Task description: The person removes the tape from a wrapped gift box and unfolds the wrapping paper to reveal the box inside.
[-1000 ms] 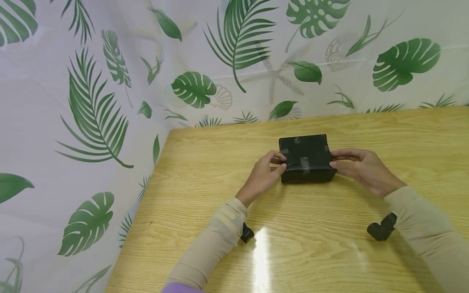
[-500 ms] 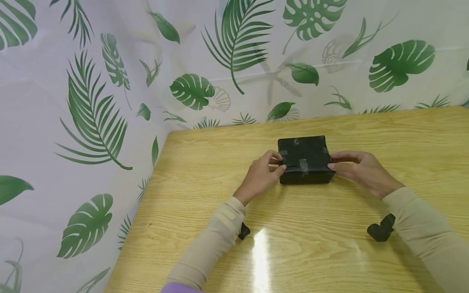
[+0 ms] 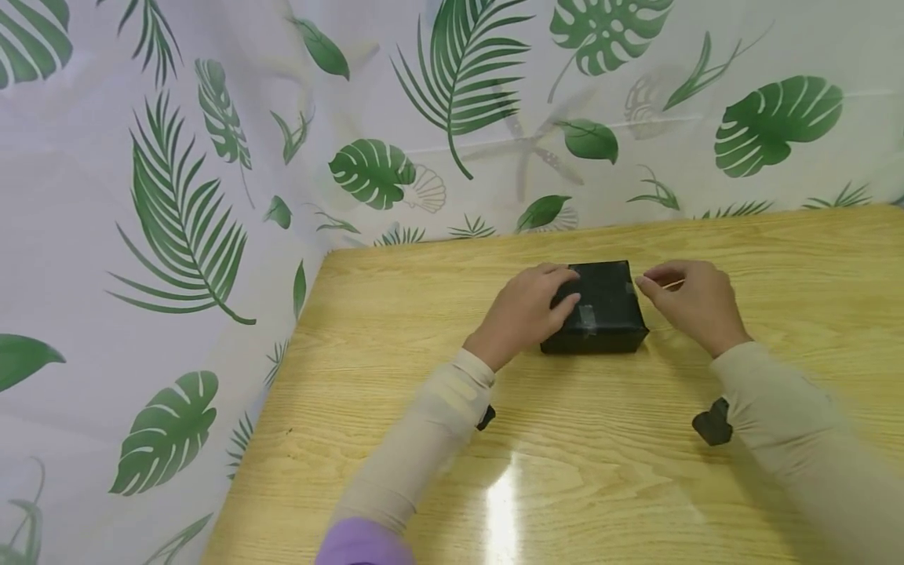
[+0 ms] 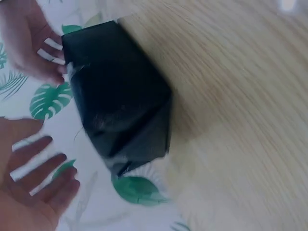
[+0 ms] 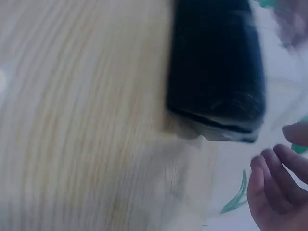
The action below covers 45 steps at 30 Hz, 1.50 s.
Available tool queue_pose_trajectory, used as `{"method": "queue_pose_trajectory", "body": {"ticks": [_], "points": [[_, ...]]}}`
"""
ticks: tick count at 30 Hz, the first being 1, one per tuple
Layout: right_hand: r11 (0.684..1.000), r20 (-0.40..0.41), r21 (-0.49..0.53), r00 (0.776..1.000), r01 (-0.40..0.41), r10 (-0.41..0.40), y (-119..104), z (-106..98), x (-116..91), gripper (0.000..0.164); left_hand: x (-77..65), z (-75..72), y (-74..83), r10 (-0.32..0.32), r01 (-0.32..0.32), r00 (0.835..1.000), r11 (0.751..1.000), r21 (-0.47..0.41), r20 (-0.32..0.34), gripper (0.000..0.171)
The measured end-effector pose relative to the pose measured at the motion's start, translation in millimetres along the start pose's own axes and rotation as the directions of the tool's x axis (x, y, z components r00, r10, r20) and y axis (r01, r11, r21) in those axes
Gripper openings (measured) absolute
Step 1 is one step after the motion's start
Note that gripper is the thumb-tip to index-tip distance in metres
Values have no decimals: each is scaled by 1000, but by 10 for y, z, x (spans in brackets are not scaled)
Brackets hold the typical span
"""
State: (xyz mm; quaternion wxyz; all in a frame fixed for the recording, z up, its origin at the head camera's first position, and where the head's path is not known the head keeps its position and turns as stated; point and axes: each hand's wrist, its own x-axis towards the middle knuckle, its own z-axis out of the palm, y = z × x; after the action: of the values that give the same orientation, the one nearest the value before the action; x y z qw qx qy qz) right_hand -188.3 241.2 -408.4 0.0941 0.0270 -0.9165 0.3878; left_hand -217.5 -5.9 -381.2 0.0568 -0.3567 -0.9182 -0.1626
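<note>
A box wrapped in black (image 3: 603,302) with strips of clear tape rests on the wooden table. My left hand (image 3: 526,310) overlaps its left top in the head view, fingers loosely bent. In the left wrist view that hand (image 4: 33,183) has spread fingers, apart from the box's folded end (image 4: 139,137), and holds nothing. My right hand (image 3: 695,302) is just off the box's right edge, fingers and thumb gently curved. The right wrist view shows the right hand (image 5: 284,180) with a gap between its fingertips and the box (image 5: 216,62).
The wooden table (image 3: 395,314) meets a white leaf-print cloth (image 3: 480,102) at the back and on the left. A small black piece (image 3: 713,422) shows beside the right sleeve, and another (image 3: 486,417) beside the left one.
Both hands held the box's sides before; now they have let go. The left hand has risen over the box's left top, the right has moved farther back. The box stays in place.
</note>
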Motion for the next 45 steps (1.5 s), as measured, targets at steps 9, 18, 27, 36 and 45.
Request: {"method": "queue_pose_trajectory", "body": {"ticks": [9, 18, 27, 36, 45], "points": [[916, -91, -394, 989, 76, -121, -193, 203, 11, 36, 232, 258, 149, 50, -76, 974, 991, 112, 222, 50], [910, -79, -412, 993, 51, -91, -205, 259, 24, 27, 263, 361, 175, 59, -110, 965, 975, 191, 255, 46], [917, -104, -395, 989, 56, -105, -231, 312, 40, 22, 256, 358, 157, 76, -131, 972, 962, 242, 223, 46], [918, -75, -394, 993, 50, -87, -309, 225, 62, 28, 241, 338, 123, 115, -166, 976, 941, 295, 183, 46], [919, -81, -393, 994, 38, -76, -252, 285, 61, 22, 239, 351, 138, 121, -170, 972, 955, 244, 203, 47]]}}
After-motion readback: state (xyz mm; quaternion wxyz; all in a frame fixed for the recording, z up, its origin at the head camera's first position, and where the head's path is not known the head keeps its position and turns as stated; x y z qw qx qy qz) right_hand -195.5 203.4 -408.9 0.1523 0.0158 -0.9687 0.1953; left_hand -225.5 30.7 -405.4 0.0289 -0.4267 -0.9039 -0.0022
